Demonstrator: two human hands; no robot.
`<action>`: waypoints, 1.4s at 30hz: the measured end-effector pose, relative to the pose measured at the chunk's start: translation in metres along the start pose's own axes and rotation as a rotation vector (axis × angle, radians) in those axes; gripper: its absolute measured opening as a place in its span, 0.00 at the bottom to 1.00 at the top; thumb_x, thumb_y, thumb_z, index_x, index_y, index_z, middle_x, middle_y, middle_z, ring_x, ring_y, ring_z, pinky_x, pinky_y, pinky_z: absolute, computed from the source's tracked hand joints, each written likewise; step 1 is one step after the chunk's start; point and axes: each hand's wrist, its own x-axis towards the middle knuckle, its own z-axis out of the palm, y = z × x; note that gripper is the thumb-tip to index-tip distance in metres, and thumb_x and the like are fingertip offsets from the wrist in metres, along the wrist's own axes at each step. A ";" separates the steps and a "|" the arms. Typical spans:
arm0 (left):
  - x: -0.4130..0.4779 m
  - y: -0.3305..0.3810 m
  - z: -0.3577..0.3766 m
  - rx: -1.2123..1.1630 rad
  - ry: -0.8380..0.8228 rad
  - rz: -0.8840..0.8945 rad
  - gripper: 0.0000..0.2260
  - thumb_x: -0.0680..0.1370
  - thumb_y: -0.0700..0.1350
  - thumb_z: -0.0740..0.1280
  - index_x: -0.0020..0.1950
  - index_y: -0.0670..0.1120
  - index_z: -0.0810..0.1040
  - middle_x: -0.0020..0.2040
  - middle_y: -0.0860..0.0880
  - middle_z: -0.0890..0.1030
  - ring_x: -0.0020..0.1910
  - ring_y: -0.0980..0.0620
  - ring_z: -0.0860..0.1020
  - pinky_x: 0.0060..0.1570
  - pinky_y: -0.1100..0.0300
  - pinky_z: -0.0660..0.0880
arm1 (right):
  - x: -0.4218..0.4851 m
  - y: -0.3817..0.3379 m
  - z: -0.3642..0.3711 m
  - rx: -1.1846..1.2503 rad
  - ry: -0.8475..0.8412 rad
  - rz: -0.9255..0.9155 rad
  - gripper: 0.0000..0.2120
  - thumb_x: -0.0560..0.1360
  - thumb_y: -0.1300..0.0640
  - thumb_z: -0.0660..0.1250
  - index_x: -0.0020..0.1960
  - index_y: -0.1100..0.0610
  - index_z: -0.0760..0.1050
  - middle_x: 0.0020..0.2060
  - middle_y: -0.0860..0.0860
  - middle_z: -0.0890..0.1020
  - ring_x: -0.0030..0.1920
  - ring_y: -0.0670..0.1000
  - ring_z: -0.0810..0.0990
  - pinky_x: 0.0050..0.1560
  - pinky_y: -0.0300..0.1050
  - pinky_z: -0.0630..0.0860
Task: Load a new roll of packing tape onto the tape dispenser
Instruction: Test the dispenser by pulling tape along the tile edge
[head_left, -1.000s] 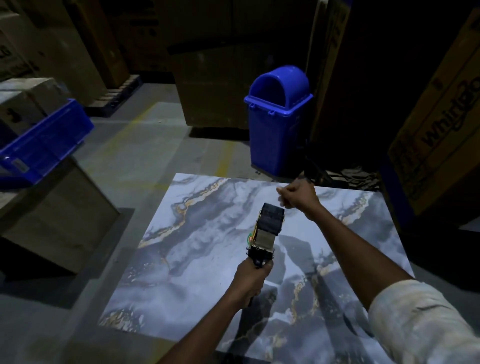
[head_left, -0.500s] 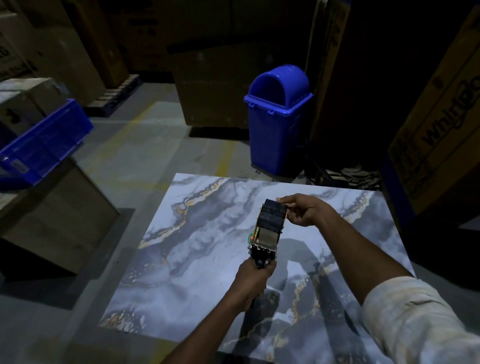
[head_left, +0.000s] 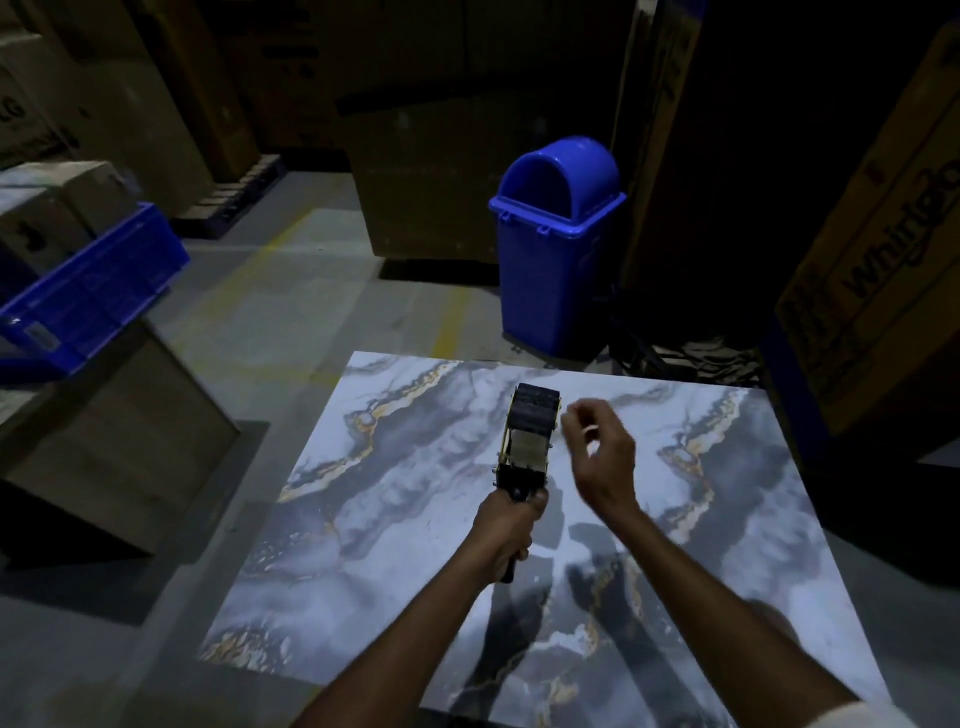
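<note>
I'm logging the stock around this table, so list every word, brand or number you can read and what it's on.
"Whirlpo", cut off by the frame edge: large cardboard box on the right.
"LG", dim, at the frame edge: cardboard box at far left.
Sticker on the blue crate: too small to read.
Print on the tall carton behind the blue bin: blurred.

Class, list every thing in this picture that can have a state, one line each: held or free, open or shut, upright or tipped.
tape dispenser: held by its handle over the marble table, head pointing away.
left hand: grips the dispenser's handle.
right hand: beside the dispenser's head, fingers curled, blurred; grip unclear.
blue bin: upright, domed lid on.
blue crate: resting on a cardboard box.
</note>
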 end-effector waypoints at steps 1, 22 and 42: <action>0.003 0.003 0.000 0.005 0.004 0.003 0.08 0.80 0.49 0.68 0.49 0.45 0.76 0.31 0.48 0.70 0.25 0.52 0.67 0.26 0.61 0.66 | -0.013 0.002 0.000 -0.039 -0.047 -0.093 0.16 0.80 0.43 0.66 0.53 0.57 0.76 0.46 0.50 0.79 0.44 0.50 0.78 0.41 0.39 0.73; 0.005 0.004 0.019 -0.051 0.106 -0.074 0.06 0.81 0.43 0.65 0.47 0.43 0.75 0.31 0.45 0.71 0.26 0.50 0.68 0.27 0.60 0.66 | -0.020 -0.012 0.027 -0.100 0.009 0.320 0.21 0.75 0.43 0.73 0.56 0.52 0.65 0.30 0.47 0.79 0.34 0.43 0.79 0.37 0.42 0.72; -0.024 0.004 0.017 -0.198 -0.213 -0.090 0.28 0.77 0.69 0.65 0.43 0.42 0.75 0.29 0.43 0.74 0.24 0.45 0.75 0.27 0.58 0.75 | -0.096 -0.006 0.003 0.965 -0.346 1.245 0.32 0.72 0.29 0.69 0.30 0.56 0.66 0.18 0.50 0.64 0.17 0.48 0.63 0.22 0.40 0.64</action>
